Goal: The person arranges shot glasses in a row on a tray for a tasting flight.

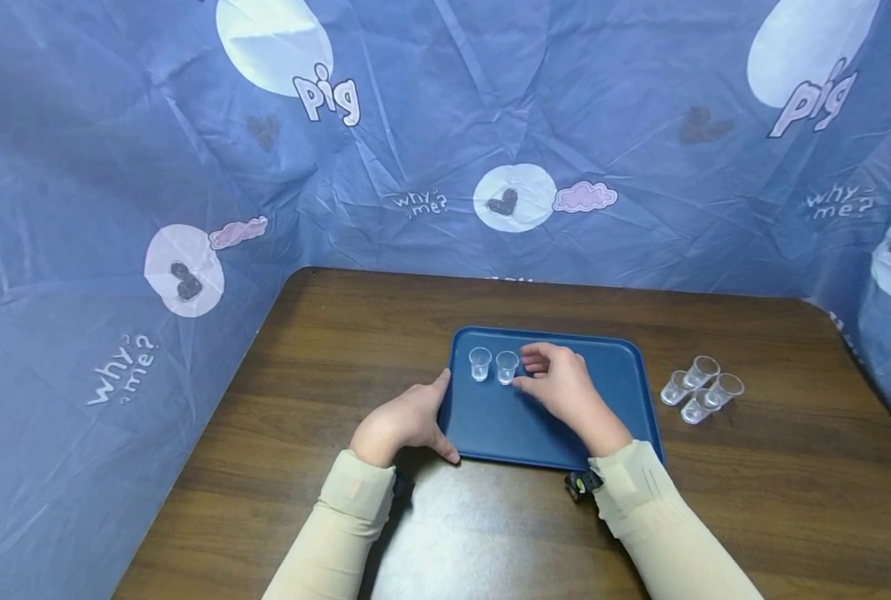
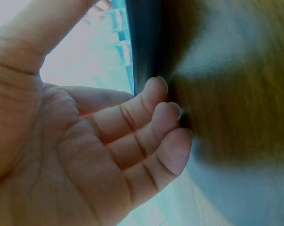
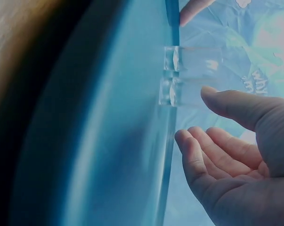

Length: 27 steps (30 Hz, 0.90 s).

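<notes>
A dark blue tray [image 1: 550, 442] lies on the wooden table. Two small clear plastic cups stand upright near its far left corner: a left cup [image 1: 479, 364] and a right cup [image 1: 507, 367], side by side. My right hand [image 1: 561, 387] hovers over the tray just right of the right cup, thumb and fingers parted with nothing between them; in the right wrist view the thumb comes close to the nearer cup [image 3: 169, 92]. My left hand [image 1: 407, 421] rests against the tray's left side, thumb by the front corner, its loosely bent fingers [image 2: 172, 150] at the tray's edge.
Several more clear cups [image 1: 703, 372] stand in a cluster on the table [image 1: 790, 500], right of the tray. A blue printed cloth [image 1: 430, 142] hangs behind the table and along both sides.
</notes>
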{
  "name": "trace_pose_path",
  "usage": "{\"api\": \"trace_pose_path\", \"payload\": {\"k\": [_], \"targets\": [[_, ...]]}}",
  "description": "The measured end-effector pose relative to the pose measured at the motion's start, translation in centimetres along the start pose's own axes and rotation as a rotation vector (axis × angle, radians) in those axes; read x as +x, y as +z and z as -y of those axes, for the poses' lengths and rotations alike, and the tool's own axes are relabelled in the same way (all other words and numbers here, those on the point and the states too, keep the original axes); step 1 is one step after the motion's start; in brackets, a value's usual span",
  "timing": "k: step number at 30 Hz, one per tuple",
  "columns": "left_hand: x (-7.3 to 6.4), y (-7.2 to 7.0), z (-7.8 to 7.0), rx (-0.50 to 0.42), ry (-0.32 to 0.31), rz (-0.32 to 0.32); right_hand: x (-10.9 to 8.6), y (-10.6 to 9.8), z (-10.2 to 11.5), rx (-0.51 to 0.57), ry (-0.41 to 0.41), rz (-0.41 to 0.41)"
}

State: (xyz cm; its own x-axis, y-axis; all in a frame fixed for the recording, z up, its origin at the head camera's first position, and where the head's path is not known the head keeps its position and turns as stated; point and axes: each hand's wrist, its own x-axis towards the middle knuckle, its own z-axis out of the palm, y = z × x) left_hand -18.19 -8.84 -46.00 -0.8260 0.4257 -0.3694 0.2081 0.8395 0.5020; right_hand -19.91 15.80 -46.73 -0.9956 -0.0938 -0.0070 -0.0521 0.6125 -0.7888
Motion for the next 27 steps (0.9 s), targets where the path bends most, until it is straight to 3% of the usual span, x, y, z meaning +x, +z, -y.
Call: {"api": "trace_pose_path", "payload": {"k": [15,27], "targets": [[-0.1,-0.1,-0.2,0.002,-0.013,-0.004,-1.8,-3.6,-0.1,-0.022,0.013,-0.068],[-0.1,0.0,-0.1,-0.010,-0.012,0.003,-3.7,-6.7,-0.6,-0.013,-0.063,-0.183]]}}
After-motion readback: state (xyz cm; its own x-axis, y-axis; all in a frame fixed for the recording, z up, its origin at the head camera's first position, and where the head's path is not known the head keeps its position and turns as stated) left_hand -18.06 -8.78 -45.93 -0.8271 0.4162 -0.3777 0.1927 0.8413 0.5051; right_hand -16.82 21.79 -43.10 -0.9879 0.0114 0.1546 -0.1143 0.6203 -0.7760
